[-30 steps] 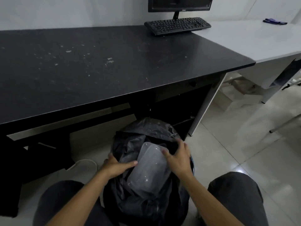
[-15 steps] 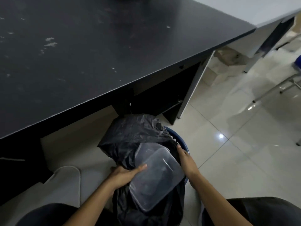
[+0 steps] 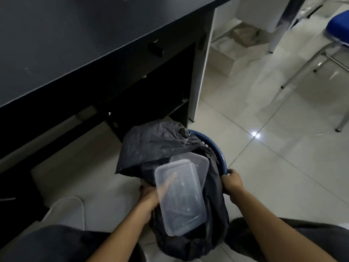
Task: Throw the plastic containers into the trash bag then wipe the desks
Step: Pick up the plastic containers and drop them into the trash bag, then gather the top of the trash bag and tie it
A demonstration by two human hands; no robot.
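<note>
Two clear plastic containers: front one [image 3: 181,197] lies tilted in the mouth of the black trash bag [image 3: 156,146], second one [image 3: 200,165] just behind it, touching and partly covered. Left hand [image 3: 149,195] grips the front container's left edge, fingers showing through the plastic underneath; right hand [image 3: 231,183] is curled over the rim of the blue bin [image 3: 217,148] that the bag lines. Bin stands on the tiled floor [image 3: 264,167] just beside the black desk [image 3: 75,35], blue chair [image 3: 338,27] well apart at far right.

I count two clear plastic containers [image 3: 180,201], one black trash bag [image 3: 156,146] and one blue bin [image 3: 220,154] near. One dark counter [image 3: 75,44] on the left, one blue chair [image 3: 338,27] far right. Two grips: left grip [image 3: 149,193], right grip [image 3: 231,181].
</note>
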